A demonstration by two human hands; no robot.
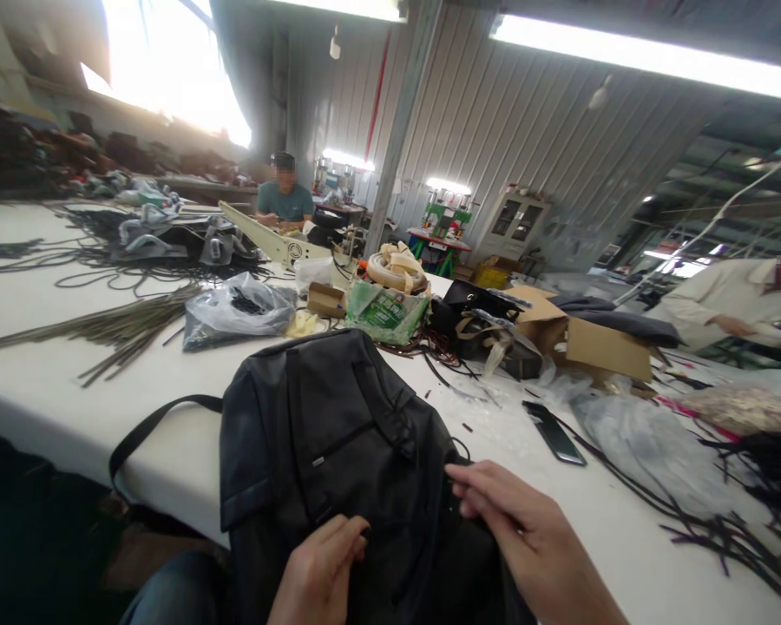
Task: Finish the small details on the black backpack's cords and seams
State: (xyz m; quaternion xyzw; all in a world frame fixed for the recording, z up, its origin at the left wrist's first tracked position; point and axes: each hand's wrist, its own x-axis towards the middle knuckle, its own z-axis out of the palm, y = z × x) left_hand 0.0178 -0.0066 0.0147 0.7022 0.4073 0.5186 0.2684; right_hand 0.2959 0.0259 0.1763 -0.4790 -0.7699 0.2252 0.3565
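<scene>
Flat on the near edge of the bench (pixel 52 382): a black backpack (pixel 325 434), lower end hanging over that edge toward the lap, one shoulder strap (pixel 149 425) looping off to the left.

Left hand (pixel 318 573) low on the pack's middle, fingers (pixel 348 531) curled closed and pinching the dark fabric. Right hand (pixel 514 521) on the pack's right side, fingers (pixel 469 486) bent together, tips nipping a fold near the seam. Whether a thread or zipper pull sits between them is too small to tell.

Probably close work on that seam, so: hold the fabric taut between both pinches, with the two grips near each other, so that the spot lies flat and lit. Pull along the seam rather than across it. Slide the pack further onto the bench if its hanging weight drags.

Mind the dark phone (pixel 553 431) just right of the pack and the loose cords (pixel 690 512) beyond it. Clear plastic bag (pixel 240 308) and bundle of thin rods (pixel 104 330) well apart, toward the far left. Two other people (pixel 285 201) (pixel 722 304) busy at the far side and right end.
</scene>
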